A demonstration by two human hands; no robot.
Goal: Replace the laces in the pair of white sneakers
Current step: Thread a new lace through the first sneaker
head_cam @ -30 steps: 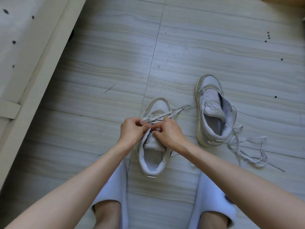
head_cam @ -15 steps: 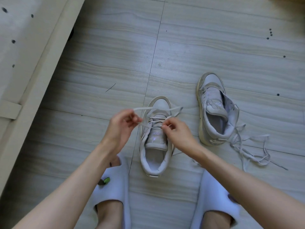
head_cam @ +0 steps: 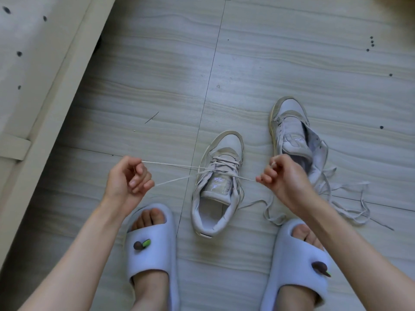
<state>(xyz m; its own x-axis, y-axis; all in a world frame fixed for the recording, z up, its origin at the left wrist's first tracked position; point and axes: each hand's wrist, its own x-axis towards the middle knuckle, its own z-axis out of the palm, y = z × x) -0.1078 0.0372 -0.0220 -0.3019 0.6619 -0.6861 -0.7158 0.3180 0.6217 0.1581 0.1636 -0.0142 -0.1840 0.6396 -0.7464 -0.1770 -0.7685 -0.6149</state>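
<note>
Far left: pale furniture edge (head_cam: 51, 70) runs diagonally along the left edge of the floor (head_cam: 292, 52), grey wood-grain tile with a seam line down the middle.

Left hand (head_cam: 128, 182): raised above the floor left of the seam, fingers curled, pinching one end of the lace (head_cam: 170, 164) between thumb and forefinger. Lace runs taut from this hand rightward into the near sneaker's eyelets. A second strand passes just below the same hand's curled fingers; cannot tell whether they grip it.

Below it, left slipper (head_cam: 150, 245), pale lilac, toes showing, small dark-and-green charm on the strap.

Centre: near sneaker (head_cam: 219, 182) upright on the floor just right of the seam, toe pointing away, lace criss-crossed through the lower eyelets, collar open.

Right hand (head_cam: 285, 182): fingers curled, clamped on the other lace end, which comes taut out of the sneaker's right side. Hand sits between the two sneakers.

Right slipper (head_cam: 298, 261) below, charm near its outer edge.

Right: second sneaker (head_cam: 292, 133), farther away, unlaced, tongue and collar splayed. Loose lace (head_cam: 350, 205) tangled on the floor beside its heel, trailing toward the floor's right edge.
</note>
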